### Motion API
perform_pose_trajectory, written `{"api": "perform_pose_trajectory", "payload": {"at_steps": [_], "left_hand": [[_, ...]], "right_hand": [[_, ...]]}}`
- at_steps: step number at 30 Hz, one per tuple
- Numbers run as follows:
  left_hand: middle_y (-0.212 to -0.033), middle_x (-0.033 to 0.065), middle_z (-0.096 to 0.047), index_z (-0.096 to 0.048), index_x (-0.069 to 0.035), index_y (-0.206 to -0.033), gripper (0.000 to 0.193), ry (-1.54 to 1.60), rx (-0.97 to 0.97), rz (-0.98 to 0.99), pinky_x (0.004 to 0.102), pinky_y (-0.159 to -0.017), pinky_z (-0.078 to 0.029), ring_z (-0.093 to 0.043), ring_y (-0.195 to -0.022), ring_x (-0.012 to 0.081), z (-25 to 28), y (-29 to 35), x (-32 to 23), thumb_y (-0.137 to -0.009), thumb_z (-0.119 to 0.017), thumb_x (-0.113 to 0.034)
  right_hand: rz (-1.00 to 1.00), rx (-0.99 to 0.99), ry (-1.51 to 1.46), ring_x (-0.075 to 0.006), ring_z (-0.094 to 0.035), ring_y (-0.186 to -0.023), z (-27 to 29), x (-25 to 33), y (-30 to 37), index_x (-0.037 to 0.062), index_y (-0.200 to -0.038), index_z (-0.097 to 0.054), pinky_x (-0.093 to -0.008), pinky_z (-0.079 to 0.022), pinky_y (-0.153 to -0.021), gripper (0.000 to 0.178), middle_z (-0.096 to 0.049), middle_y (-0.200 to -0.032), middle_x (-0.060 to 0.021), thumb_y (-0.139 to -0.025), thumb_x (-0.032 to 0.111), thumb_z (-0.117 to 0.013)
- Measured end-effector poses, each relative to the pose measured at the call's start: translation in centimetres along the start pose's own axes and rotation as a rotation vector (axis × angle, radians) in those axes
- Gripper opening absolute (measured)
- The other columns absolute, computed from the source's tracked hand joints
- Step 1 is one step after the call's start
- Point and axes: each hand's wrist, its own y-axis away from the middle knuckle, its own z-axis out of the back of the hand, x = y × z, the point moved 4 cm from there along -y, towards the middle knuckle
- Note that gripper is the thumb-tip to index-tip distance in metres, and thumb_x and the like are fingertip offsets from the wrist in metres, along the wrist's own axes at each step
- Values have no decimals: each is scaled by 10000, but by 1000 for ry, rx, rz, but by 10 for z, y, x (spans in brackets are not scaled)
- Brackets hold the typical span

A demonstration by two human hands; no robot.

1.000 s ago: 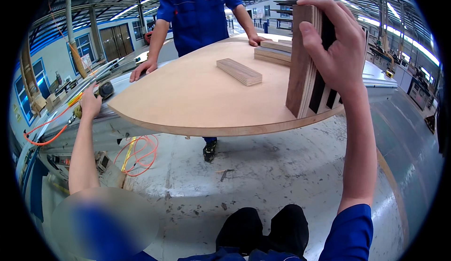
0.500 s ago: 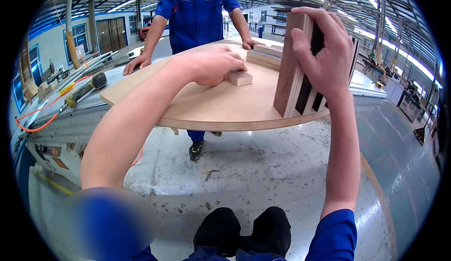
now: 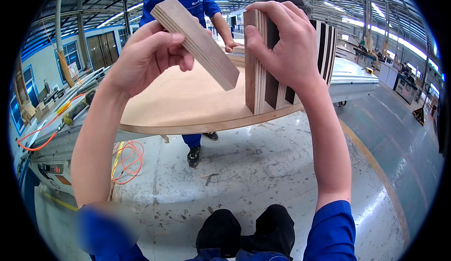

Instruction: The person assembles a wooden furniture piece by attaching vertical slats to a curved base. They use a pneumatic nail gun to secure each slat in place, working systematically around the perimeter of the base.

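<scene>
My left hand (image 3: 148, 57) grips a pale plywood strip (image 3: 199, 42) and holds it tilted in the air, its lower end close to the stack. My right hand (image 3: 282, 45) is clamped over the top of several plywood pieces (image 3: 263, 89) standing on edge, some pale and some with dark faces, on the near edge of a rounded plywood tabletop (image 3: 188, 106). The strip and the stack are close together but apart.
A person in a blue work shirt (image 3: 185, 0) stands at the table's far side, a hand resting on it. An orange hose (image 3: 127, 162) lies coiled on the concrete floor at left. Machines and benches (image 3: 61, 115) line the left; a metal machine bed (image 3: 352, 80) stands right.
My left hand reached from the bench at left to the table, picked up the loose strip lying there and lifted it toward the stack. My right hand stayed on the stack.
</scene>
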Motion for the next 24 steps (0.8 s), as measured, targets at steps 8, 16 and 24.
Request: {"api": "perform_pose_trajectory", "payload": {"at_steps": [8,16,24], "left_hand": [[-1175,162,-709,-567,-3,-1330,539,-390,34,47,193,-613,-457,-578,-704,69,-29,-7,-2,-869,-742,-220],[-1185,119,-697,-538,3,-1388,607,-188,-12,141,207,-627,-446,-562,-791,56,-37,-7,9,-821,-649,-183],[-1236,96,-673,-528,19,-1348,538,-280,11,120,331,-1012,-490,-636,-1142,167,-64,-2,27,-882,-722,-169]], "right_hand": [[-14,-13,-30,-279,-685,-916,2,1,-1,54,-1028,-709,-423,-516,-912,274,-729,-907,-101,-825,237,-734],[-17,-46,-57,-273,-682,-928,2,2,-1,46,-1011,-713,-417,-512,-920,271,-728,-900,-99,-818,235,-734],[-13,-72,-47,-274,-672,-904,0,1,0,60,-1010,-710,-417,-518,-906,265,-716,-881,-94,-822,247,-717]]}}
